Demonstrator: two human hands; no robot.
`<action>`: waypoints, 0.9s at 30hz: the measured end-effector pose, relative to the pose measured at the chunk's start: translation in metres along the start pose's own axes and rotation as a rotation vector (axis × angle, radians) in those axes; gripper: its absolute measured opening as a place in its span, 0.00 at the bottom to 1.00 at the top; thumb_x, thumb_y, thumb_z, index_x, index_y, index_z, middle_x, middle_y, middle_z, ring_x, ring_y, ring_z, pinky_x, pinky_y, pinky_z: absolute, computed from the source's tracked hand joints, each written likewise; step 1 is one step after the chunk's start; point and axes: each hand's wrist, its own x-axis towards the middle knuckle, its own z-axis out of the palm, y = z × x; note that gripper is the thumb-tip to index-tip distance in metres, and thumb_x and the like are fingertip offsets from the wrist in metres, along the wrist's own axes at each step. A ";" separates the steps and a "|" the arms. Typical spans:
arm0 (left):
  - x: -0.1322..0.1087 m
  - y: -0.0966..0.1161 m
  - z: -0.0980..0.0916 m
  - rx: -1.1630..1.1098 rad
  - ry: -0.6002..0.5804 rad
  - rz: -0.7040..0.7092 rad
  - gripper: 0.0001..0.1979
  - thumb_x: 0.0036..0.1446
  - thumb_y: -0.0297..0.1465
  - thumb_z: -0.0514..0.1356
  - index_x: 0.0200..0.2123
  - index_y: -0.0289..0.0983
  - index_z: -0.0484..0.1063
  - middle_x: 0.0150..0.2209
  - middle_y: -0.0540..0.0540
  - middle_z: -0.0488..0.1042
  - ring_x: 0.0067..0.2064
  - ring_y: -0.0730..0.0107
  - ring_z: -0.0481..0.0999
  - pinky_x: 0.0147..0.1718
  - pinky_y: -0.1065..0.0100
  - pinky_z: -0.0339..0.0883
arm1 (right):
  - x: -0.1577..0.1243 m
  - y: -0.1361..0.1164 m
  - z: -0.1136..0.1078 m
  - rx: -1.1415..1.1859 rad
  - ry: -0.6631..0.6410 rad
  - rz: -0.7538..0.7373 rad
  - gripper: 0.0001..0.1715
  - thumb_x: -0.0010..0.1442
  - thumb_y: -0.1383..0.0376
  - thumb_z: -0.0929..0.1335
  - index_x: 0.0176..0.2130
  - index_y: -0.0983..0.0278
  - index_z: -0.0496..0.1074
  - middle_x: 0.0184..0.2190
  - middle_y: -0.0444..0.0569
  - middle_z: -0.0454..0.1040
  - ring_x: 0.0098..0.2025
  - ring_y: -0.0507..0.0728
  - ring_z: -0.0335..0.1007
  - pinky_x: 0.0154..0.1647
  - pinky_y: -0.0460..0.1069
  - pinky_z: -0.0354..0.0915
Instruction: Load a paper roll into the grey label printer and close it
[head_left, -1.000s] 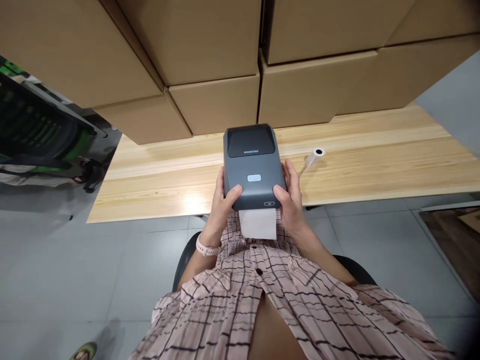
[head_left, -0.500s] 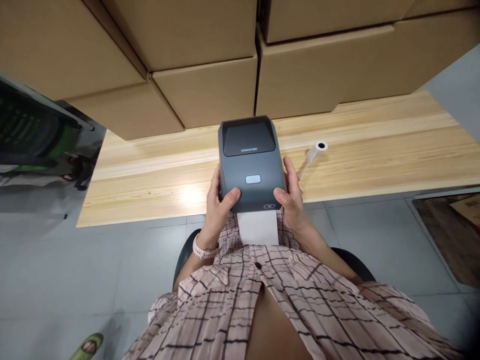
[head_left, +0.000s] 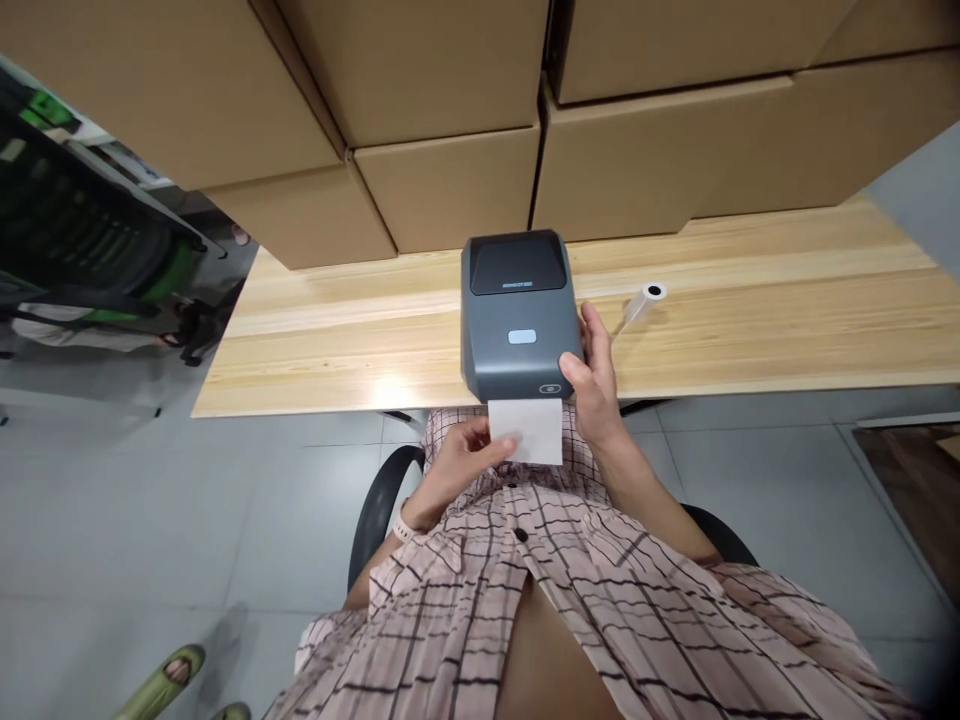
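Observation:
A dark grey label printer (head_left: 521,365) with a black window and a pale blue button sits at the table's front edge. White label paper (head_left: 540,432) hangs out of its front slot. My left hand (head_left: 471,452) pinches the left side of this paper, thumb on top and fingers underneath. Against the printer's right side rests my right hand (head_left: 595,385), its thumb on the front top corner and its fingers along the side wall. Part of those fingers is hidden by the printer.
Brown cardboard boxes (head_left: 450,190) are stacked along the back of the wooden table (head_left: 322,350). A small white paper roll (head_left: 646,300) lies right of the printer. At the left stands a black and green chair (head_left: 90,230). A green slipper (head_left: 169,675) shows on the floor.
My left hand has left the printer's left side and moved down to the paper. The right hand keeps its hold. The printer appears slightly farther back and right as the view shifts.

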 end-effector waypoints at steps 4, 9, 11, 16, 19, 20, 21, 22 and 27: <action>0.003 0.010 0.003 -0.005 -0.073 0.042 0.20 0.56 0.50 0.73 0.37 0.39 0.85 0.37 0.43 0.86 0.42 0.55 0.84 0.46 0.49 0.80 | -0.001 -0.005 0.002 0.024 -0.005 -0.001 0.51 0.65 0.44 0.71 0.77 0.51 0.52 0.77 0.52 0.60 0.78 0.66 0.56 0.79 0.69 0.54; 0.005 0.015 -0.008 0.122 -0.138 0.070 0.19 0.58 0.50 0.71 0.31 0.39 0.84 0.31 0.45 0.84 0.32 0.63 0.80 0.36 0.58 0.76 | 0.004 -0.032 0.000 -0.321 0.010 -0.271 0.28 0.70 0.52 0.68 0.67 0.45 0.69 0.78 0.40 0.57 0.81 0.69 0.46 0.81 0.74 0.46; 0.006 0.015 -0.017 0.202 -0.088 0.107 0.23 0.61 0.52 0.68 0.26 0.39 0.81 0.26 0.47 0.79 0.27 0.69 0.74 0.30 0.63 0.70 | 0.009 -0.043 -0.002 -0.512 -0.044 -0.413 0.18 0.70 0.54 0.68 0.58 0.44 0.78 0.77 0.34 0.60 0.82 0.72 0.43 0.81 0.77 0.37; 0.013 0.017 -0.033 0.232 0.432 0.384 0.22 0.66 0.50 0.64 0.29 0.39 0.79 0.29 0.48 0.79 0.32 0.68 0.75 0.34 0.65 0.70 | 0.026 -0.062 -0.006 -0.662 -0.224 -0.500 0.15 0.67 0.48 0.72 0.53 0.42 0.82 0.71 0.34 0.70 0.79 0.76 0.50 0.79 0.79 0.26; 0.024 0.018 -0.033 0.226 0.585 0.546 0.17 0.68 0.47 0.63 0.44 0.40 0.81 0.45 0.44 0.83 0.46 0.63 0.81 0.45 0.62 0.75 | 0.036 -0.072 -0.007 -0.670 -0.346 -0.491 0.17 0.65 0.44 0.74 0.51 0.44 0.82 0.67 0.38 0.75 0.79 0.75 0.52 0.80 0.77 0.24; 0.029 0.018 -0.030 0.231 0.579 0.584 0.18 0.68 0.46 0.64 0.51 0.41 0.80 0.52 0.43 0.82 0.52 0.60 0.81 0.51 0.60 0.76 | 0.039 -0.075 -0.007 -0.666 -0.381 -0.495 0.17 0.65 0.43 0.74 0.50 0.45 0.83 0.66 0.38 0.76 0.79 0.75 0.53 0.80 0.77 0.24; 0.034 0.018 -0.027 0.234 0.551 0.613 0.20 0.68 0.46 0.64 0.57 0.42 0.77 0.59 0.41 0.79 0.58 0.57 0.79 0.57 0.56 0.75 | 0.041 -0.077 -0.007 -0.664 -0.408 -0.499 0.18 0.65 0.42 0.73 0.49 0.46 0.83 0.65 0.38 0.77 0.79 0.74 0.54 0.80 0.77 0.24; 0.038 0.017 -0.024 0.229 0.508 0.631 0.23 0.67 0.45 0.64 0.61 0.43 0.75 0.64 0.40 0.76 0.64 0.54 0.76 0.62 0.53 0.72 | 0.043 -0.079 -0.007 -0.666 -0.425 -0.499 0.19 0.65 0.42 0.73 0.48 0.47 0.82 0.65 0.39 0.78 0.79 0.74 0.54 0.81 0.77 0.24; 0.048 0.009 -0.009 0.193 0.386 0.613 0.35 0.67 0.45 0.66 0.72 0.46 0.63 0.76 0.39 0.61 0.77 0.46 0.61 0.75 0.46 0.58 | 0.045 -0.076 -0.009 -0.701 -0.451 -0.505 0.22 0.66 0.40 0.71 0.52 0.47 0.80 0.67 0.40 0.76 0.80 0.70 0.51 0.81 0.76 0.26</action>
